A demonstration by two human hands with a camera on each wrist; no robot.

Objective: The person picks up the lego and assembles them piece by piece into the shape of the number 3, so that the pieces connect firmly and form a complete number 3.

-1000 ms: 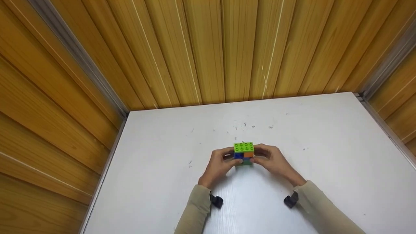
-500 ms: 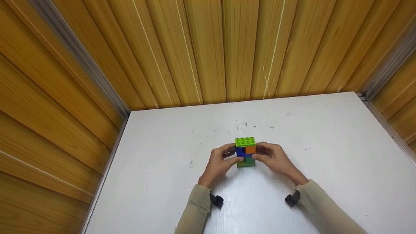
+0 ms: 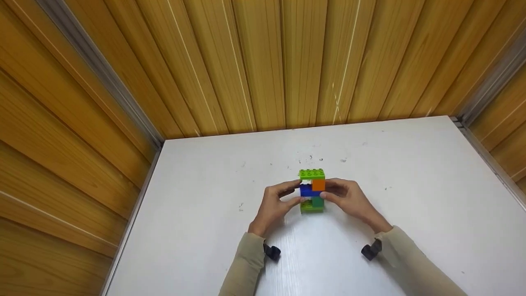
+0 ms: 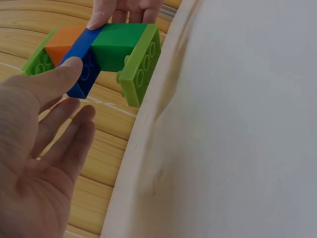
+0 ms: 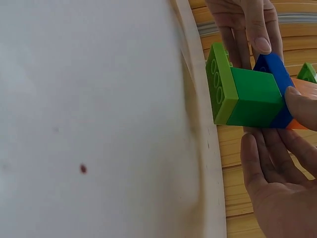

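A small block stack [image 3: 317, 185] stands between my two hands, seen from its front in the head view. It has a light green plate with studs on top, an orange block [image 3: 318, 185], a blue plate [image 4: 81, 62], a dark green block [image 5: 255, 99] and a light green bottom plate [image 5: 221, 89]. The orange and dark green blocks sit on the right side, leaving gaps at the left. My left hand [image 3: 276, 205] pinches the blue plate's left end. My right hand [image 3: 348, 201] grips the stack's right side, thumb on the blue plate, fingers behind.
A white table [image 3: 205, 185] with dark marks lies under the hands. Wood-look panel walls [image 3: 263, 61] rise behind it and at both sides. Black wrist devices [image 3: 273, 252] hang at both sleeves.
The stack has tipped back, so its top has moved away and more of its front faces the head camera. Both hands keep their hold and have shifted only slightly.
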